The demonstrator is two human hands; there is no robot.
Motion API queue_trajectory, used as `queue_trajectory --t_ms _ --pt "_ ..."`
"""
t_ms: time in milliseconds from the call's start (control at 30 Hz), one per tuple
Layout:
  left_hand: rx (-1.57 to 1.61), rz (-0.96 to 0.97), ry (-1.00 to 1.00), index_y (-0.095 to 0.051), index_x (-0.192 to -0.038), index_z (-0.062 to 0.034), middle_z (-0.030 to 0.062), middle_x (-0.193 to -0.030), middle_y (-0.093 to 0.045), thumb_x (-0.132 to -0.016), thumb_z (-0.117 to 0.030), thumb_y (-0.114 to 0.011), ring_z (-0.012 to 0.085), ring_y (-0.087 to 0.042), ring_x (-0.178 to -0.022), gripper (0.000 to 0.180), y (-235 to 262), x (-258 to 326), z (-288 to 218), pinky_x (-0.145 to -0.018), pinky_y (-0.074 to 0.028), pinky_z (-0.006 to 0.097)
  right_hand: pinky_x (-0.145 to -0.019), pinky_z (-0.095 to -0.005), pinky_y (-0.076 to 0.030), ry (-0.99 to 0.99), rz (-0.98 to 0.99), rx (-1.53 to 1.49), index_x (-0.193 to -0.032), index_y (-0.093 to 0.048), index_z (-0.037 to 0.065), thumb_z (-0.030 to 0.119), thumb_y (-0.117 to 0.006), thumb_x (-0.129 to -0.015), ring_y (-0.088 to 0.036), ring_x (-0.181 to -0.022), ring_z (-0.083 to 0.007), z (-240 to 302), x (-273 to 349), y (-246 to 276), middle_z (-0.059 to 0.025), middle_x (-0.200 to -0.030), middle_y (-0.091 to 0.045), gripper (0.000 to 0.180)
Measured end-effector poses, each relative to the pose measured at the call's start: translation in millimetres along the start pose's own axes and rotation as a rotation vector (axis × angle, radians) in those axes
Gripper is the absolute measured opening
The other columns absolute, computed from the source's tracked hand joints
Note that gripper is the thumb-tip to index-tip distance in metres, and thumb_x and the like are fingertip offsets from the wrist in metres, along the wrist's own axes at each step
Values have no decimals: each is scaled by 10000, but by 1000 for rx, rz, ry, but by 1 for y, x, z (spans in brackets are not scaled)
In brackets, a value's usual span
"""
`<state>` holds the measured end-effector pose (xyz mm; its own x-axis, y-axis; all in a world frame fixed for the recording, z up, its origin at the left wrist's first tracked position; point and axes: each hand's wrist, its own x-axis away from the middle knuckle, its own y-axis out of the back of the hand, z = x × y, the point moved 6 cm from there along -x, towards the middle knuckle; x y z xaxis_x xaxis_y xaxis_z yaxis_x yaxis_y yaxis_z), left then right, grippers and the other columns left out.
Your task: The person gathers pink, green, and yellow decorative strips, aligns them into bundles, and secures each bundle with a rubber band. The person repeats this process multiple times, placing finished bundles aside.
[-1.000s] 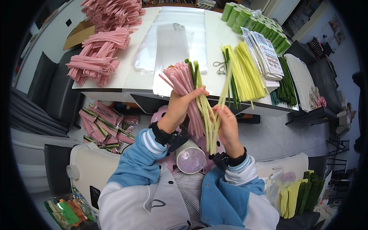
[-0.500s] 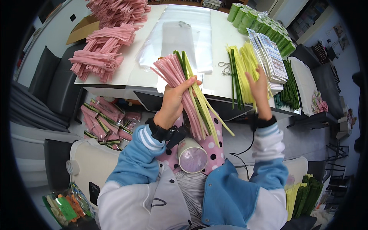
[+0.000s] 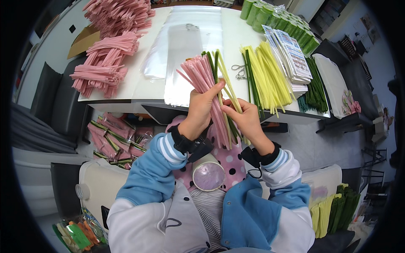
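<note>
My left hand (image 3: 199, 109) is closed around a bundle of pink pipe cleaners (image 3: 197, 75) with a few green and yellow ones along its right side. The bundle tilts, its upper ends fanned out above my fist. At the bundle's right edge my right hand (image 3: 246, 121) pinches pale yellow pipe cleaners (image 3: 230, 86), close beside my left fingers. Below, on my lap, lies a round tub (image 3: 209, 175) with a pale purple end. Loose yellow pipe cleaners (image 3: 268, 78) and a few dark green pipe cleaners (image 3: 249, 80) lie on the table to the right.
Pink pipe cleaner bundles (image 3: 103, 63) are stacked on the table's left. Clear plastic sheets (image 3: 185, 38) cover its middle. Printed cards (image 3: 291, 55), green rolls (image 3: 280, 23) and a small looped metal thing (image 3: 239, 71) lie right. Bagged bundles (image 3: 112, 139) rest on the floor.
My right hand has come back from the yellow pile to the bundle and now pinches yellow pipe cleaners there. My left hand with the bundle has shifted slightly right.
</note>
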<state>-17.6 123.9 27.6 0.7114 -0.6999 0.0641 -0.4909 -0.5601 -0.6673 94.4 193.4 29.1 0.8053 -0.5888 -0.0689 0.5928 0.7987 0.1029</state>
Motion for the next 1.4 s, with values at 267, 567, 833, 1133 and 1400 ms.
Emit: queue_trajectory --t_ms 267,567,833,1133,1400 --pt "-95 -25 3 -613 -1064 41 80 -969 -649 -809 -119 -699 105 -583 -741 313 -12 -7 15 -674 -475 246 -524 -203 -383 -2 -189 71 -820 -657 -31 114 -661 -816 -485 -599 -36 -5 -8 30 4 -652 -579 145" --pt "-139 -16 91 -634 -1032 18 19 -733 -547 -859 -172 -635 119 -534 -640 257 11 -24 12 -612 -464 250 -562 -230 -392 138 -502 518 -923 -658 -22 223 -675 -818 -497 -618 -71 2 -86 150 -17 -681 -592 267" --pt "-95 8 137 -638 -1003 10 5 -757 -545 -876 -204 -618 96 -523 -639 249 20 -28 12 -595 -479 257 -601 -286 -399 271 -434 380 -1003 -591 -50 150 -518 -918 -474 -624 -140 -14 -51 91 -67 -673 -524 229" --pt "93 4 231 -598 -998 3 44 -786 -576 -893 -200 -595 148 -572 -705 229 47 -77 48 -685 -505 294 -418 -170 -247 -17 -206 -24 -1054 -612 19 161 -500 -948 -343 -469 -1 -52 -52 31 55 -662 -461 210" --pt "102 164 138 -599 -1063 29 121 -970 -648 -901 -176 -568 207 -629 -884 263 42 -62 40 -764 -521 320 -455 -167 -282 -5 -120 18 -1030 -619 12 146 -494 -945 -383 -509 -7 -59 -32 11 47 -681 -505 202"
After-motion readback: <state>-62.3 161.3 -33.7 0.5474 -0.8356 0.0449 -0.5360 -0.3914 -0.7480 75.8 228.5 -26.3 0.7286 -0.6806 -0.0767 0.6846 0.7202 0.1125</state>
